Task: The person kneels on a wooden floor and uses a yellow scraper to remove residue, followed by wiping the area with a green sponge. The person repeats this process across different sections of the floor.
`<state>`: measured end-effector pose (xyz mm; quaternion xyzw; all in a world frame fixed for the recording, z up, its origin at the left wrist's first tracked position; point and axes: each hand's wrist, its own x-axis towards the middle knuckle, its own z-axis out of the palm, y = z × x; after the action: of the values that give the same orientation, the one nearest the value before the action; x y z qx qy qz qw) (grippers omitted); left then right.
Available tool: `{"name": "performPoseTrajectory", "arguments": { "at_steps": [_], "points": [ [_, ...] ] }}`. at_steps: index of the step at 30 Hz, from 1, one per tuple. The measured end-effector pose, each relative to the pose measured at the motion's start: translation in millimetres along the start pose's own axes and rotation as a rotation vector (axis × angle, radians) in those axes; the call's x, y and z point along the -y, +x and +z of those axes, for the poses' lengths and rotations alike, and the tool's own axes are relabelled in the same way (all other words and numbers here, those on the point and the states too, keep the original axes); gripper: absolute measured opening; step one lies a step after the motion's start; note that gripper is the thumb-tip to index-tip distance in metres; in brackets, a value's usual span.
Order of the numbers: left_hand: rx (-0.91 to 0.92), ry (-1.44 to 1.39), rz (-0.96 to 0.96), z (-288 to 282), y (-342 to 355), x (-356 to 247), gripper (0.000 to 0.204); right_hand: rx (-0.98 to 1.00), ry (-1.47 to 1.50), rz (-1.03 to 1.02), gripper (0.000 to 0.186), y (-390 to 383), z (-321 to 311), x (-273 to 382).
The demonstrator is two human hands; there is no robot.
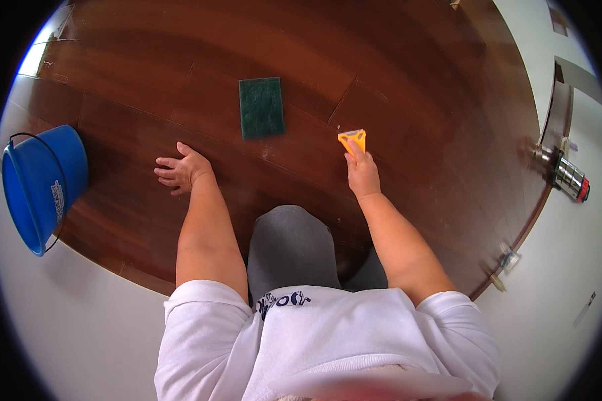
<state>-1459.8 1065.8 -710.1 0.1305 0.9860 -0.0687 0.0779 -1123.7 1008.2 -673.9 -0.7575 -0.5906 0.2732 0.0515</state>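
The right hand [363,176] gripped a yellow triangular scraper [353,136]; the left hand [191,168] spread wide, a dark-green rectangular pad [261,108] ahead, between them.

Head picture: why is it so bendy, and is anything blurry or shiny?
In the head view, the fisheye lens curves straight edges, leaving black corners; the wooden floor has a soft shine; the upper-left bright patch is washed out; the pale-and-red shape below is blurred; the yellow scraper looks fairly clear.
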Motion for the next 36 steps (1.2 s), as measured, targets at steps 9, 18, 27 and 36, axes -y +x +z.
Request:
{"name": "performPoseTrajectory", "arguments": {
  "at_steps": [9, 18, 27, 36],
  "points": [
    [0.003, -0.018, -0.011, -2, -1, -1, 0.071, -0.041, 0.005, -0.084, 0.036, 8, 1, 0],
    [-0.008, 0.01, -0.013, 0, 0, 0, 0.07, -0.006, -0.037, -0.107, 0.035, 7, -8, -5],
    [0.008, 0.054, -0.012, -4, -2, -2, 0.071, -0.045, -0.062, -0.17, 0.035, 35, -15, 18],
    [0.018, -0.025, -0.003, -6, -4, -2, 0.07, -0.006, -0.071, -0.177, 0.037, -4, -16, -33]
  ]
}}
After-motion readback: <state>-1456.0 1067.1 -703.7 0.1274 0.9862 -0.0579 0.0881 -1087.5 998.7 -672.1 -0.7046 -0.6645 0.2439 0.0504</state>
